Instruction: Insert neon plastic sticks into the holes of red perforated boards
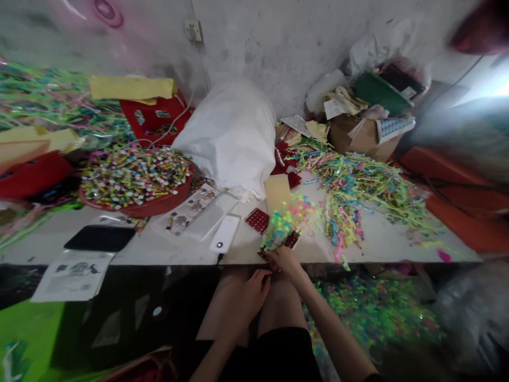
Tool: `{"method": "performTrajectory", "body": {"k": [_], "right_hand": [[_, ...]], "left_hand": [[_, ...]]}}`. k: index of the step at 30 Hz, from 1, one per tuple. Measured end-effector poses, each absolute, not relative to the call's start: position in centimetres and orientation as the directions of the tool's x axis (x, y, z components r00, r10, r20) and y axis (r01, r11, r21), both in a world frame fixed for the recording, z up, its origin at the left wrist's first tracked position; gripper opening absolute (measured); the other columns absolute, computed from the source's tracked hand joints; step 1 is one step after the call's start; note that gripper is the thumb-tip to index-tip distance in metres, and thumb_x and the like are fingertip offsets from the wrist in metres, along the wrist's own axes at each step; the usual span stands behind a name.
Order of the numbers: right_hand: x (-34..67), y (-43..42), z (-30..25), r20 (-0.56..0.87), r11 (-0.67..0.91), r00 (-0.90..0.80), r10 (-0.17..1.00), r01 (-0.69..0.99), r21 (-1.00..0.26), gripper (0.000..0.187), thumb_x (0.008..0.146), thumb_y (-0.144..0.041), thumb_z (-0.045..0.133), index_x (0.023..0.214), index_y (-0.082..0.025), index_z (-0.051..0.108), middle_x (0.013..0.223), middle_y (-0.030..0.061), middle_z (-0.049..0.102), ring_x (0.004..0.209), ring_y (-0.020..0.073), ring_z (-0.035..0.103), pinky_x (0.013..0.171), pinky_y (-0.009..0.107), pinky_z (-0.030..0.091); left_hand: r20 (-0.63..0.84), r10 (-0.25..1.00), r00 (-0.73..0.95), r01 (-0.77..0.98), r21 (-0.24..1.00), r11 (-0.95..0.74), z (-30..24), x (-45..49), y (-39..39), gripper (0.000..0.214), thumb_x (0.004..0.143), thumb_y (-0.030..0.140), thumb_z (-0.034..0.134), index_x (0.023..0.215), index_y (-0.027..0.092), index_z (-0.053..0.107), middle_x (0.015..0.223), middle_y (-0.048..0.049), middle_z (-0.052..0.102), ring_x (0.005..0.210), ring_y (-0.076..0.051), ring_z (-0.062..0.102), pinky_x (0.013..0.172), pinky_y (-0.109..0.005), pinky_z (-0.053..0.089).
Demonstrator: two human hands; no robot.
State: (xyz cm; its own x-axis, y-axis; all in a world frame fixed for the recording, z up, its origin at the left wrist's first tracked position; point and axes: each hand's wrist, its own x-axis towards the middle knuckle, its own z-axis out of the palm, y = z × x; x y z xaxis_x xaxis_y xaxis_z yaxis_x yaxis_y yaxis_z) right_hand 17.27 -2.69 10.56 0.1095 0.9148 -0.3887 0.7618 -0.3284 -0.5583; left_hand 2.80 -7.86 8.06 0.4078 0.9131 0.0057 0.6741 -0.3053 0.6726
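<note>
My right hand (285, 261) is at the table's front edge, its fingers bent and closed beside a dark red patterned piece (293, 240). Small translucent green, yellow and pink plastic pieces (280, 227) are heaped just beyond its fingers. What lies between those fingers is too small to make out. Lower and to the left, my left hand (256, 289) hangs over my lap just below the edge, fingers curled close to the right hand's fingertips. Whatever it may pinch is hidden. A dark red board with rows of pale dots (257, 220) lies flat left of the heap.
A red basin (181, 197) full of short colourful sticks stands left. Two phones, one white (225, 233) and one black (100, 239), lie on the table (159, 246). Behind is a white sack (234, 138). Colourful long sticks (358, 183) spread right, near a cardboard box (358, 139).
</note>
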Motion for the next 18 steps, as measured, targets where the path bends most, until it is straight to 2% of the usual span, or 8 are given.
{"method": "performTrajectory", "body": {"k": [2, 5, 8, 10, 13, 15, 18], "right_hand": [[17.4, -3.0, 10.1, -0.378, -0.323, 0.098, 0.920, 0.737, -0.593, 0.037, 0.089, -0.035, 0.050, 0.063, -0.016, 0.067, 0.061, 0.0066, 0.069, 0.058, 0.0149, 0.065, 0.057, 0.020, 0.043], [18.8, -4.0, 8.9, -0.309, -0.255, 0.067, 0.949, 0.739, -0.623, 0.039, 0.088, -0.041, 0.049, 0.064, -0.016, 0.067, 0.060, 0.0047, 0.068, 0.062, 0.0151, 0.065, 0.057, 0.020, 0.042], [22.6, -5.1, 7.9, -0.225, -0.293, 0.191, 0.955, 0.713, -0.637, 0.039, 0.089, -0.046, 0.045, 0.080, -0.016, 0.068, 0.071, 0.0044, 0.070, 0.066, 0.0157, 0.066, 0.058, 0.021, 0.043], [26.0, -5.5, 7.8, -0.136, -0.369, 0.356, 0.924, 0.744, -0.557, 0.035, 0.090, -0.042, 0.043, 0.098, -0.016, 0.065, 0.090, 0.0073, 0.070, 0.078, 0.0171, 0.066, 0.064, 0.022, 0.045], [30.8, -4.7, 8.1, 0.006, -0.487, 0.517, 0.856, 0.812, -0.322, 0.038, 0.090, -0.031, 0.044, 0.123, -0.014, 0.052, 0.121, 0.0152, 0.058, 0.098, 0.0211, 0.062, 0.075, 0.026, 0.046], [33.0, -3.6, 8.3, 0.029, -0.542, 0.558, 0.830, 0.816, -0.200, 0.042, 0.089, -0.022, 0.042, 0.129, -0.012, 0.045, 0.126, 0.0192, 0.053, 0.102, 0.0237, 0.061, 0.078, 0.029, 0.046], [34.6, -1.8, 8.0, -0.017, -0.595, 0.597, 0.802, 0.797, -0.106, 0.039, 0.087, -0.011, 0.035, 0.123, -0.008, 0.049, 0.115, 0.0225, 0.058, 0.099, 0.0262, 0.062, 0.077, 0.032, 0.046]], "left_hand": [[0.017, 0.910, 0.415, 0.686, 0.651, -0.325, 8.8, 2.7, -7.7, 0.025, 0.087, 0.024, 0.042, 0.103, 0.025, 0.061, 0.101, -0.0039, 0.067, 0.086, -0.020, 0.064, 0.080, -0.033, 0.050], [0.039, 0.900, 0.435, 0.622, 0.710, -0.331, 8.6, 3.0, -7.6, 0.026, 0.086, 0.019, 0.040, 0.099, 0.024, 0.062, 0.102, -0.0035, 0.067, 0.087, -0.018, 0.064, 0.081, -0.032, 0.050], [0.039, 0.894, 0.445, 0.563, 0.765, -0.313, 7.0, 3.8, -7.8, 0.027, 0.085, 0.017, 0.039, 0.100, 0.022, 0.061, 0.102, -0.0038, 0.067, 0.091, -0.017, 0.063, 0.085, -0.032, 0.050], [0.042, 0.881, 0.472, 0.545, 0.771, -0.328, 6.0, 4.6, -8.0, 0.027, 0.085, 0.017, 0.039, 0.101, 0.021, 0.060, 0.103, -0.0042, 0.066, 0.093, -0.017, 0.062, 0.086, -0.032, 0.050], [0.133, 0.819, 0.558, 0.516, 0.718, -0.467, 5.1, 6.8, -8.0, 0.028, 0.086, 0.017, 0.039, 0.106, 0.021, 0.059, 0.110, -0.0055, 0.062, 0.104, -0.018, 0.057, 0.095, -0.036, 0.046], [0.203, 0.748, 0.632, 0.497, 0.634, -0.593, 4.8, 8.5, -7.6, 0.032, 0.086, 0.017, 0.041, 0.114, 0.020, 0.056, 0.120, -0.0073, 0.058, 0.114, -0.020, 0.052, 0.101, -0.040, 0.041], [0.234, 0.674, 0.701, 0.513, 0.491, -0.704, 3.9, 10.8, -6.2, 0.041, 0.085, 0.017, 0.043, 0.126, 0.017, 0.047, 0.136, -0.0112, 0.045, 0.127, -0.023, 0.039, 0.106, -0.044, 0.033]]}}
